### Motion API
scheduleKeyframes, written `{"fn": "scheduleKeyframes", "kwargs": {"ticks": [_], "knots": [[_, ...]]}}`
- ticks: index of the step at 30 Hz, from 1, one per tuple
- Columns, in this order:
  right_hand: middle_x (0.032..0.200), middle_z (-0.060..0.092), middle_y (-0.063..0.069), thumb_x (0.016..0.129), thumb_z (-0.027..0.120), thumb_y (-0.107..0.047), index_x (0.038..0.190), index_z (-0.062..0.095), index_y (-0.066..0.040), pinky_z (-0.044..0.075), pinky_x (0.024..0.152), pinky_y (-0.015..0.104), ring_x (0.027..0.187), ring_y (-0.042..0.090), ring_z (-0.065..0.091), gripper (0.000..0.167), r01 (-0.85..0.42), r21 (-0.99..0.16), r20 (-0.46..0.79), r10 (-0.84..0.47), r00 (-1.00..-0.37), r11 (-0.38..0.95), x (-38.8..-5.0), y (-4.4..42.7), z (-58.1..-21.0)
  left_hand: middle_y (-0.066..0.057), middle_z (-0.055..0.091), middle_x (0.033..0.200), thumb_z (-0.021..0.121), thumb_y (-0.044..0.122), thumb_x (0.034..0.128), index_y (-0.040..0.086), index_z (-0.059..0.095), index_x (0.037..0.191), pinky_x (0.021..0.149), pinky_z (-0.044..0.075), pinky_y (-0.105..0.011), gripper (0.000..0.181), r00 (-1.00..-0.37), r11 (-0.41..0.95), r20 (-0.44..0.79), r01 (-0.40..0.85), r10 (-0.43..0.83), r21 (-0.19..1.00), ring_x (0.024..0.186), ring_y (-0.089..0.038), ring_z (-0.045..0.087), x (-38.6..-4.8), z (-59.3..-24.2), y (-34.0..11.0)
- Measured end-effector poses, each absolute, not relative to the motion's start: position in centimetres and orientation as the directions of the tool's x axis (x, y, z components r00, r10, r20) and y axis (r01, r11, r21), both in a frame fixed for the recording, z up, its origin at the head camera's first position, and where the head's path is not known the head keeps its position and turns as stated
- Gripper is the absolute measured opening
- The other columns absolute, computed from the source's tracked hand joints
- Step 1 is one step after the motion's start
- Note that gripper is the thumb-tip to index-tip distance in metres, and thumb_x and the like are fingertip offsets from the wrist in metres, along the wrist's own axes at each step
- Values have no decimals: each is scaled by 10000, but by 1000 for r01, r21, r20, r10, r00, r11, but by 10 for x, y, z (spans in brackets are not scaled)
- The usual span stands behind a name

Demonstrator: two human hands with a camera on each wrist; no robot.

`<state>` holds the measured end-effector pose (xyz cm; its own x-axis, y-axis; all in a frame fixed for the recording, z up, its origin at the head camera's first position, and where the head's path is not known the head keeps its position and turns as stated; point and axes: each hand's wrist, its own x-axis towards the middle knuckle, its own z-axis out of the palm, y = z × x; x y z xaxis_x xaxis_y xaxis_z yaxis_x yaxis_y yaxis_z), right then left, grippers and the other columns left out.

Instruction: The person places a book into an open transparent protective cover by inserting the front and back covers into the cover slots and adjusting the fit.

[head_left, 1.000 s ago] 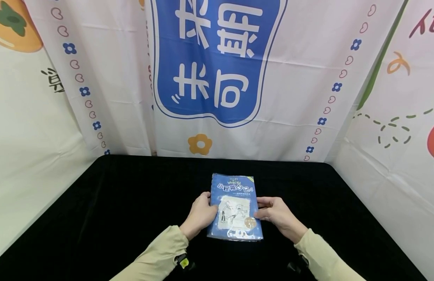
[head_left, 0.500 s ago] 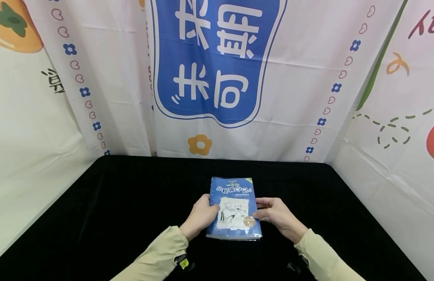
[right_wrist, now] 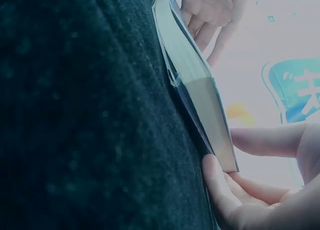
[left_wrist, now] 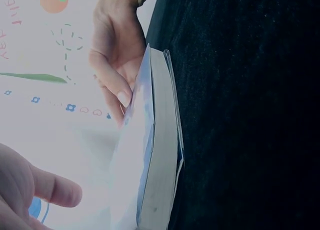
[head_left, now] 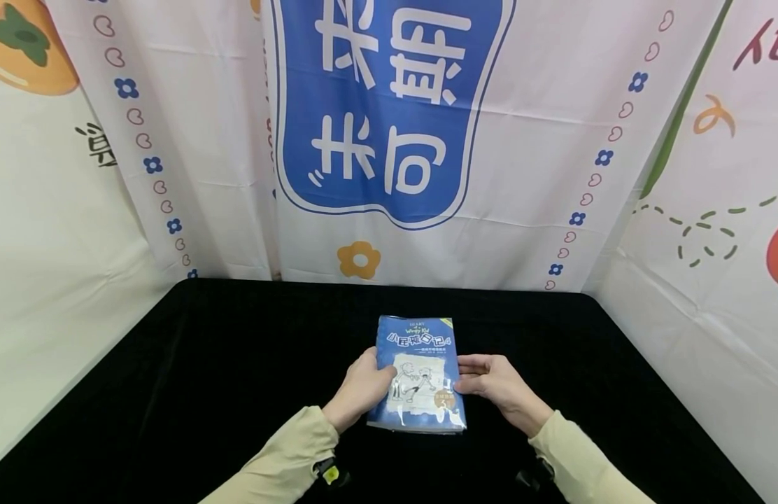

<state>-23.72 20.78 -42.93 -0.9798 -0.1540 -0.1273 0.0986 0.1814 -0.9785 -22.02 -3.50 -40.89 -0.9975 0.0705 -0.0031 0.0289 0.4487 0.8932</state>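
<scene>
A blue paperback book (head_left: 420, 336) in a glossy clear sleeve lies face up, a cartoon drawing on its cover. My left hand (head_left: 359, 386) holds its left edge, thumb over the cover; the fingers are mostly hidden by the book. My right hand (head_left: 499, 388) holds the opposite edge. The right wrist view shows that thumb on the front cover and fingers (right_wrist: 217, 182) at the lower edge of the pages. In the left wrist view, page edges (left_wrist: 165, 130) face the camera, and the left thumb (left_wrist: 57, 190) stands out straight, its contact with the cover unclear.
Black cloth (head_left: 238, 350) covers the table under the book. A white curtain (head_left: 540, 140) with a blue printed sign hangs behind the far edge, and printed white sheets (head_left: 697, 301) enclose both sides.
The book has shifted slightly left between the hands, and the glare on its cover has changed. The left thumb overlaps the cover a little more. Both arms have stayed almost still.
</scene>
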Motion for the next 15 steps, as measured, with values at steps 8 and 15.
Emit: {"fn": "scheduleKeyframes", "kwargs": {"ticks": [8, 15], "knots": [[1046, 700, 150, 715, 795, 47, 1169, 667, 79, 519, 855, 416, 906, 254, 672, 474, 119, -967, -136, -61, -989, 225, -236, 207, -429, -333, 470, 1344, 580, 140, 920, -146, 321, 1441, 991, 396, -550, 649, -998, 520, -21, 11, 56, 854, 1142, -400, 502, -217, -409, -31], [1073, 686, 191, 736, 782, 51, 1179, 640, 117, 538, 820, 385, 912, 256, 669, 470, 76, -973, -104, -118, -988, 217, -237, 210, -428, -398, 365, 1365, 632, 189, 891, -151, 224, 1479, 1007, 299, -621, 792, -992, 583, -7, 69, 127, 810, 1185, -514, 323, -207, -404, -28]]}}
